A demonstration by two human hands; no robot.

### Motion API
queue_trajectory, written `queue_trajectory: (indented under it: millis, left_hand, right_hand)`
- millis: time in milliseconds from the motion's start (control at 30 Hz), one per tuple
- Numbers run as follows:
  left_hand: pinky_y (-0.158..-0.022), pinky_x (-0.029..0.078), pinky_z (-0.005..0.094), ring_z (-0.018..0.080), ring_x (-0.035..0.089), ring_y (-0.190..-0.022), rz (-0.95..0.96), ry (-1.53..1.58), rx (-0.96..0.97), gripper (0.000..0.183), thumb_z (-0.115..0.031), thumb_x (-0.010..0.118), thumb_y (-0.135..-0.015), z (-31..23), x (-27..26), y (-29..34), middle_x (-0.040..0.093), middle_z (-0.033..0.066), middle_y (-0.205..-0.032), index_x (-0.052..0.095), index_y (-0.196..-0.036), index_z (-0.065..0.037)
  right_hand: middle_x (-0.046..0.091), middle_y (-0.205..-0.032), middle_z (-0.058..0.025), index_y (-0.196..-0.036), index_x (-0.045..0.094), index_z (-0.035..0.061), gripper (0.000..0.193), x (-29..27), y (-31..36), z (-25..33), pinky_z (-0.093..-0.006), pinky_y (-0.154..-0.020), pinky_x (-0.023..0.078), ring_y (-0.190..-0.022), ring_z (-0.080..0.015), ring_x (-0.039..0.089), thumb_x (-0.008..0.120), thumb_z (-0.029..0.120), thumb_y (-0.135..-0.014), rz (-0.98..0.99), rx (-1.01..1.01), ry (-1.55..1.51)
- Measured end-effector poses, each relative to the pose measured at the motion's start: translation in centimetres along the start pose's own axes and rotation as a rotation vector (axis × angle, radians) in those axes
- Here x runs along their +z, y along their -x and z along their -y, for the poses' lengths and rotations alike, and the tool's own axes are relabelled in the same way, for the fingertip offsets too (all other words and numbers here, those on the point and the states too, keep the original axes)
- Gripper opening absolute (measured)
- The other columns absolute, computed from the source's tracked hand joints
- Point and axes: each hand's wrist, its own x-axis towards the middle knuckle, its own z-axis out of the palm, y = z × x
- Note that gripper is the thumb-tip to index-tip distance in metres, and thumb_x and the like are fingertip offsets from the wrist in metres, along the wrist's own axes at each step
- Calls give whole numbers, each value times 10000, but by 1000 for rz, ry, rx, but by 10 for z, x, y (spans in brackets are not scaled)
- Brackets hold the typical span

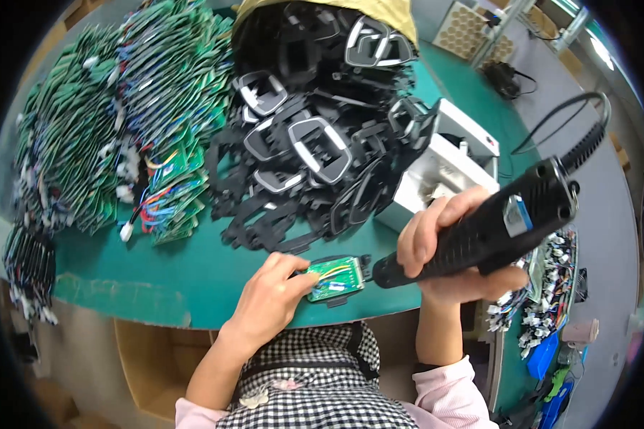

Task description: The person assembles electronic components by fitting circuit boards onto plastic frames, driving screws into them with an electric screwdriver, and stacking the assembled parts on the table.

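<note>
A green circuit board (335, 278) with several coloured wires lies in a black plastic housing at the table's front edge. My left hand (273, 294) grips it from the left, thumb and fingers on its edge. My right hand (447, 247) is wrapped round a black electric screwdriver (479, 229), whose cable rises to the upper right. The screwdriver lies nearly level, its tip pointing left at the right end of the housing. Whether the tip touches a screw I cannot tell.
Stacked green circuit boards (71, 136) with wires fill the left of the green table (122, 268). Black and grey plastic frames (318, 150) spill from a yellow sack (401, 14). Right of them stands a white box (436, 171). Wired connectors (551, 286) lie at the far right.
</note>
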Motion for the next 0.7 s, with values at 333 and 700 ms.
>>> queue_trajectory:
  millis: [333, 700]
  left_hand:
    - [-702, 473, 331, 240, 537, -841, -40, 42, -24, 179, 10, 592, -675, 3, 2, 6, 565, 86, -867, 631, -843, -39]
    - [-704, 469, 335, 241, 530, -846, -58, 41, -7, 175, 10, 589, -666, 5, 4, 5, 557, 85, -869, 630, -831, -31]
  right_hand:
    - [501, -634, -113, -911, 395, 0, 815, 29, 32, -42, -264, -412, 421, -452, -171, 486, 596, 713, -573, 63, 119, -92]
    - [508, -636, -109, -866, 421, 13, 670, 35, 38, -34, -301, -489, 418, -503, -180, 492, 619, 616, -650, 254, 237, 36]
